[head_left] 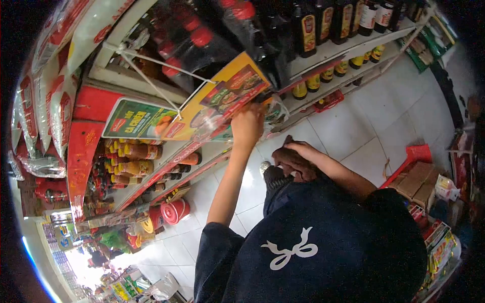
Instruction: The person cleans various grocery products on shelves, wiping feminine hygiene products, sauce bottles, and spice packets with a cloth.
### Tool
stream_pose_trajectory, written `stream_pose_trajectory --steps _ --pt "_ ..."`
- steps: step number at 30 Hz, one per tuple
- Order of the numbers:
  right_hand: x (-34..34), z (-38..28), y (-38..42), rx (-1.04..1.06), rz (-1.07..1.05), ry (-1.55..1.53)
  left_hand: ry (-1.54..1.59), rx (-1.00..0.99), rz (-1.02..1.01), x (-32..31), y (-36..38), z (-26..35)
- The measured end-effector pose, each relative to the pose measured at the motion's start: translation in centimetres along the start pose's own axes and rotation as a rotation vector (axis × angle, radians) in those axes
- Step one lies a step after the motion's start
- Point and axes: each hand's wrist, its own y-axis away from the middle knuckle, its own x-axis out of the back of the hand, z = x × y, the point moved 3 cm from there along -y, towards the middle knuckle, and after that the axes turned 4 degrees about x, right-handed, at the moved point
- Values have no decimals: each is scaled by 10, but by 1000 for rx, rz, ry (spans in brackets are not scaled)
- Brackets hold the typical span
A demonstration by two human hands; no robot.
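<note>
Shirt [313,247] first, dark navy with a white bow-like mark, filling the near view. Above it the right hand [298,154] lies flat on a dark brown bundle [290,164] at the waist, fingers spread wide over it; it looks soft and light. Up goes the left hand [247,126], closed around a clear plastic packet [273,113] against the shelf edge [202,151] — thin, crinkly, slippery stuff, best pinched at its rim. Beside it hangs a yellow promo card [222,96], next a green sign [139,120] reading "CÁ CHIÊN". Beyond, dark sauce bottles [323,22] with yellow labels, too small to read.
</note>
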Motion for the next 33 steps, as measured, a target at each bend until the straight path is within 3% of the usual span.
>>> stream_pose_trajectory --steps 2,5,8,11,14,17,18,19,21,24,27,28,29,30,31,33 --pt "-7 -21 21 114 27 81 -95 -1 -113 -3 -8 10" --pt "0 -22 26 132 18 -68 293 78 123 12 -5 9" --pt "8 -20 24 104 -2 -239 483 -14 328 70 3 19" --pt "-14 -46 40 78 -368 -648 866 77 519 130 16 20" --pt "-41 -75 63 196 -389 -704 1151 438 544 159 31 20" --pt "-70 -89 80 297 -527 -744 1508 470 355 146 45 9" --pt "-75 -90 88 260 -553 -720 1514 498 345 136 52 3" --pt "-79 -97 101 357 -542 -624 1497 545 343 126 60 -3" --pt "-85 -93 102 489 -776 -670 1481 626 379 117 72 0" --pt "-77 -88 107 364 -525 -273 1547 606 383 111 86 8" --pt "-88 -92 109 303 -374 -380 1673 702 421 84 105 18" --pt "-91 -92 108 316 -348 -340 1720 703 252 79 119 27" --pt "-94 -93 108 336 -329 -286 1410 752 162 63 133 28" --pt "-96 -93 107 358 -310 -231 1389 750 147 77 124 51" --pt "-96 -93 107 379 -289 -177 1389 932 134 75 124 56" --pt "-94 -88 105 394 -255 -80 1456 1095 70 63 134 48"
